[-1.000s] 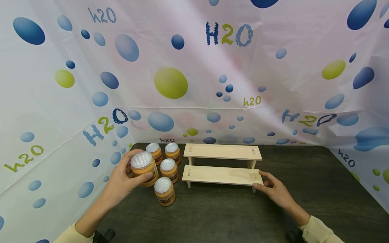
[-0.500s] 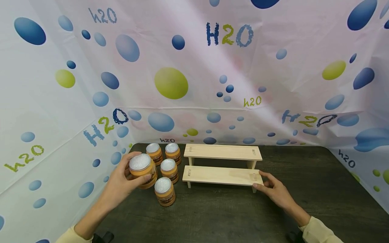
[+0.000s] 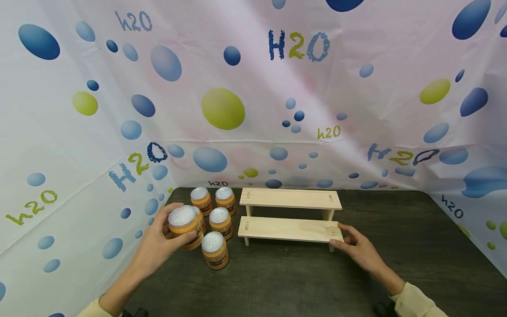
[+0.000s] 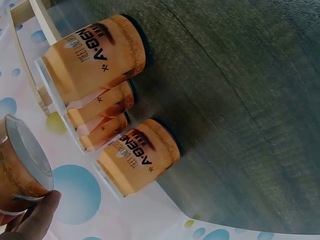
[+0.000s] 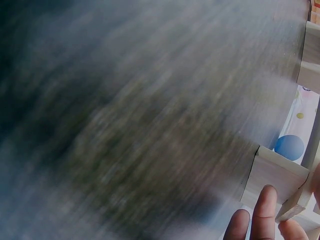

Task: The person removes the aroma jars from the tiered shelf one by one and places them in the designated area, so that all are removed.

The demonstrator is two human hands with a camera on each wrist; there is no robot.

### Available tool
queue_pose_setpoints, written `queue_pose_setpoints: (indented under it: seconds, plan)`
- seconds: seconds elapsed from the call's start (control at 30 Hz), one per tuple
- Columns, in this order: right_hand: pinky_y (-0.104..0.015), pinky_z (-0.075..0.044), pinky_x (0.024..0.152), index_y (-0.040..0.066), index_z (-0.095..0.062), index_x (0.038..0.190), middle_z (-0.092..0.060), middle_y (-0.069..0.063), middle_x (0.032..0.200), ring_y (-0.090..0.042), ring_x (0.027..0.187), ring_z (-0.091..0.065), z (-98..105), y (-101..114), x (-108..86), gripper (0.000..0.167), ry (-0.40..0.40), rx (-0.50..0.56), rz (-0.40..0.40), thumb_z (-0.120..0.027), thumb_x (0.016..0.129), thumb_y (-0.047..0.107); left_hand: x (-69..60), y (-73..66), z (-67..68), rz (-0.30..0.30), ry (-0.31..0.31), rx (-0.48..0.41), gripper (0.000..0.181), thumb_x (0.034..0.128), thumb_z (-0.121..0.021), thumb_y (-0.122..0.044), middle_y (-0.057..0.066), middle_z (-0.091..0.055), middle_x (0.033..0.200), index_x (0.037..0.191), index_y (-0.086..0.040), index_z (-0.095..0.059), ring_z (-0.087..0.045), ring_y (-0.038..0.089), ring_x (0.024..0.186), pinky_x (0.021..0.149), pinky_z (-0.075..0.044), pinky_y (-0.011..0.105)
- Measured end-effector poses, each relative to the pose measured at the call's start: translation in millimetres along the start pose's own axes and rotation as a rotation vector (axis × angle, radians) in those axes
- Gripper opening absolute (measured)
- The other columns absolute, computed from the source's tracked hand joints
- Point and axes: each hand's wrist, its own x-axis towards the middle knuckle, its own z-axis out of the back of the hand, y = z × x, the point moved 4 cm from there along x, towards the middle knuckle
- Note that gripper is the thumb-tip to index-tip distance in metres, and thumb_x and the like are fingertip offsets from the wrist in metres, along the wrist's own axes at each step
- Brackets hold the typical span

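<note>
My left hand [image 3: 158, 240] grips a jar with an orange label [image 3: 184, 231] and a silvery ridged lid, thumb across its near side. In the left wrist view that jar [image 4: 20, 170] is apart from the others, seemingly above the table. Several matching jars, such as the nearest one [image 3: 215, 253], stand upright on the table; one is partly hidden behind the held jar. My right hand [image 3: 358, 248] holds the right end of the lower board of a pale two-step wooden stand [image 3: 291, 229]. In the right wrist view its fingers [image 5: 264, 212] lie by the stand's leg [image 5: 275, 175].
The dark wood-grain table [image 3: 277, 277] extends in front of the stand and to its right. A white sheet [image 3: 253, 154] printed with blue and green dots rises behind the table and along its left side. The stand's upper board [image 3: 291, 198] is at the table's far side.
My left hand has moved slightly left and toward me with its jar, and another jar behind now shows more. The right hand and the stand have stayed put.
</note>
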Motion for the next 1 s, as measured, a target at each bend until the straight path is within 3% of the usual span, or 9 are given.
queue_pose_setpoints:
  seconds: [0.1,0.33,0.57,0.77,1.0]
  plan:
    - [-0.029,-0.041,0.062,0.011,-0.034,0.156,-0.067,-0.012,0.093,-0.019,0.075,-0.055,0,0,-0.4,0.079,0.001,0.0,-0.001,-0.069,0.094,0.043,-0.7,2.6,0.1,0.007,-0.002,-0.01,0.072,0.0873,-0.08,-0.019,0.02,-0.059,0.131,0.145,-0.011,-0.039,-0.059,-0.008,0.101,0.081,-0.055,0.02]
    - [-0.028,-0.041,0.061,0.01,-0.034,0.156,-0.066,-0.013,0.094,-0.018,0.075,-0.054,1,2,-0.9,0.079,-0.005,-0.002,0.003,-0.069,0.094,0.043,-0.6,8.8,0.2,0.045,-0.002,-0.018,0.072,0.0883,-0.079,-0.02,0.021,-0.056,0.133,0.146,-0.011,-0.037,-0.063,0.024,0.113,0.08,-0.055,0.021]
    - [-0.028,-0.041,0.062,0.01,-0.035,0.156,-0.066,-0.013,0.093,-0.018,0.075,-0.055,1,2,-0.9,0.078,-0.005,-0.004,0.006,-0.069,0.094,0.042,-0.7,20.1,0.7,0.088,0.0,-0.035,0.072,0.0881,-0.079,-0.02,0.02,-0.055,0.132,0.145,-0.01,-0.036,-0.062,0.003,0.103,0.08,-0.055,0.022]
    - [-0.029,-0.041,0.062,0.009,-0.034,0.156,-0.065,-0.013,0.094,-0.019,0.074,-0.054,1,3,-0.9,0.079,-0.003,-0.006,0.002,-0.07,0.094,0.042,-1.0,26.7,1.0,0.11,-0.005,-0.054,0.073,0.0888,-0.078,-0.018,0.02,-0.052,0.134,0.147,-0.01,-0.034,-0.062,0.025,0.112,0.078,-0.054,0.022]
    - [-0.028,-0.041,0.062,0.008,-0.034,0.156,-0.065,-0.013,0.094,-0.019,0.074,-0.054,1,3,-1.1,0.078,0.002,-0.002,0.01,-0.07,0.094,0.041,-2.6,35.1,0.5,0.143,-0.004,-0.064,0.075,0.0891,-0.078,-0.019,0.02,-0.05,0.135,0.148,-0.009,-0.032,-0.061,0.028,0.113,0.078,-0.054,0.021]
